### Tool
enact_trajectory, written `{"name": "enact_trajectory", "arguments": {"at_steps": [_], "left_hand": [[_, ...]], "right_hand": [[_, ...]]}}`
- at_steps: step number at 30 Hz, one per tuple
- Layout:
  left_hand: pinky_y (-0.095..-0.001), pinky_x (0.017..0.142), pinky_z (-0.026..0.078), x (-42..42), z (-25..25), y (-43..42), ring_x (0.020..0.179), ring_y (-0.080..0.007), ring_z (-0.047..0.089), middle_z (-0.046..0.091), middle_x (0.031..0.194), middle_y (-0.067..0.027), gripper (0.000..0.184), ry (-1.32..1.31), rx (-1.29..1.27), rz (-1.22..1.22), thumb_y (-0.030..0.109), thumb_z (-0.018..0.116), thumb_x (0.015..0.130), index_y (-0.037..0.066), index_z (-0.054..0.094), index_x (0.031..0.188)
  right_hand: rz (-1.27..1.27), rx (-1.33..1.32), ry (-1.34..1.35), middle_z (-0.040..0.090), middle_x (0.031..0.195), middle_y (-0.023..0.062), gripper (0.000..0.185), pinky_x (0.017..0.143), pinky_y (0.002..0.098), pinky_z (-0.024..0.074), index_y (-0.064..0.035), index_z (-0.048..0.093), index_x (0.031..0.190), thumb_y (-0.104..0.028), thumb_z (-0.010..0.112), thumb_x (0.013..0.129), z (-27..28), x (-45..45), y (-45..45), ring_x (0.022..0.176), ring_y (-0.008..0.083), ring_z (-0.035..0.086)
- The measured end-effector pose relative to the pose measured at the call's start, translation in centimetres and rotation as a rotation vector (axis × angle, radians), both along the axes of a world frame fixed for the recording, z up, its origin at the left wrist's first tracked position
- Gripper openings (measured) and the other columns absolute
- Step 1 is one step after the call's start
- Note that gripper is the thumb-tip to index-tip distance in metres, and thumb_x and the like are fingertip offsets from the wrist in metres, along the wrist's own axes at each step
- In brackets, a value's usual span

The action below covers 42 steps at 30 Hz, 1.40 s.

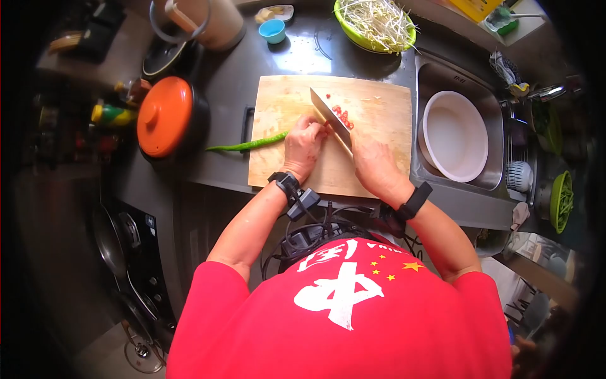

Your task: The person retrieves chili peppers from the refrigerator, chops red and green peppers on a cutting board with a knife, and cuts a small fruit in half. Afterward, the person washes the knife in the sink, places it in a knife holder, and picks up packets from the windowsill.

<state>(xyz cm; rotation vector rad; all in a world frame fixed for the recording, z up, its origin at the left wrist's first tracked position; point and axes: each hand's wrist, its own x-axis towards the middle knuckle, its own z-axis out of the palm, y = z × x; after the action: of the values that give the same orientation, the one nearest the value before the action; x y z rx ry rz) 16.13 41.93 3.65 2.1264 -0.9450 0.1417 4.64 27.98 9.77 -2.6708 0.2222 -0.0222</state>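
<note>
A wooden cutting board [382, 148] lies on the counter before me. My right hand [374, 159] grips a kitchen knife [329, 115], its blade slanting up and left across the board. Close to the blade's left side, my left hand [303, 145] has its fingers curled around a red chili pepper, with only a bit of red showing at the fingertips. Chopped red chili pieces [343, 116] sit just right of the blade. A long green chili pepper [252, 144] reaches from the counter over the board's left edge to beside my left hand.
An orange-lidded pot [165, 117] stands left of the board. Behind are a small blue bowl [273, 31] and a green basket of bean sprouts [377, 24]. To the right, a white basin [454, 136] sits in the steel sink [426, 76].
</note>
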Motion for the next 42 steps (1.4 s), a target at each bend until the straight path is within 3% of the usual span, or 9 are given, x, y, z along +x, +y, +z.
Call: {"name": "enact_trajectory", "arguments": {"at_steps": [14, 23, 29, 32, 42], "left_hand": [[-0.0382, 0.072, 0.051, 0.3, -1.0, 0.2, 0.081, -0.031, 0.063, 0.065, 0.089, -0.011, 0.005, 0.001, -0.016, 0.001, 0.005, 0.067, 0.078, 0.003, 0.066, 0.082], [-0.0389, 0.073, 0.051, 0.5, -1.4, 0.6, 0.082, -0.0313, 0.063, 0.065, 0.088, -0.0113, 0.017, -0.045, 0.105, -0.014, -0.002, 0.06, 0.07, 0.005, 0.068, 0.083], [-0.0374, 0.071, 0.051, 0.4, -0.8, 0.4, 0.079, -0.0307, 0.064, 0.066, 0.087, -0.0109, 0.006, -0.026, 0.007, -0.032, 0.004, 0.067, 0.076, 0.005, 0.068, 0.081], [-0.0365, 0.069, 0.051, 0.2, -0.8, 0.3, 0.077, -0.0301, 0.064, 0.067, 0.086, -0.0107, 0.005, 0.04, -0.012, -0.001, 0.009, 0.069, 0.078, 0.005, 0.068, 0.081], [-0.0408, 0.068, 0.05, 0.5, -1.4, 0.6, 0.076, -0.0324, 0.062, 0.063, 0.082, -0.0113, 0.003, -0.018, 0.017, -0.006, 0.008, 0.066, 0.078, 0.005, 0.065, 0.078]], "right_hand": [[0.021, -0.028, 0.014, 0.062, 0.083, 0.0249, 0.014, 0.066, 0.0506, 0.0517, 0.001, 0.048, 0.101, -0.002, 0.046, 0.088, 0.5, -0.1, 0.3, 0.076, 0.0416, 0.065], [0.06, 0.067, 0.059, 0.062, 0.084, 0.0279, 0.013, 0.066, 0.0516, 0.0511, 0.0024, 0.049, 0.098, -0.005, 0.045, 0.089, 0.8, 1.3, 0.8, 0.077, 0.0433, 0.064], [-0.057, 0.22, -0.097, 0.062, 0.082, 0.0303, 0.014, 0.073, 0.0557, 0.0472, 0.0023, 0.048, 0.1, -0.005, 0.047, 0.088, -2.3, 3.2, -0.8, 0.081, 0.0491, 0.061], [-0.073, 0.227, -0.065, 0.062, 0.081, 0.0305, 0.015, 0.071, 0.0559, 0.0473, 0.0024, 0.046, 0.1, -0.004, 0.05, 0.087, -1.0, 1.9, -0.9, 0.08, 0.0494, 0.061], [0.049, 0.001, 0.001, 0.06, 0.083, 0.0261, 0.009, 0.063, 0.0498, 0.0518, 0.0006, 0.046, 0.097, -0.003, 0.045, 0.089, 0.2, -0.9, 0.9, 0.07, 0.0418, 0.064]]}}
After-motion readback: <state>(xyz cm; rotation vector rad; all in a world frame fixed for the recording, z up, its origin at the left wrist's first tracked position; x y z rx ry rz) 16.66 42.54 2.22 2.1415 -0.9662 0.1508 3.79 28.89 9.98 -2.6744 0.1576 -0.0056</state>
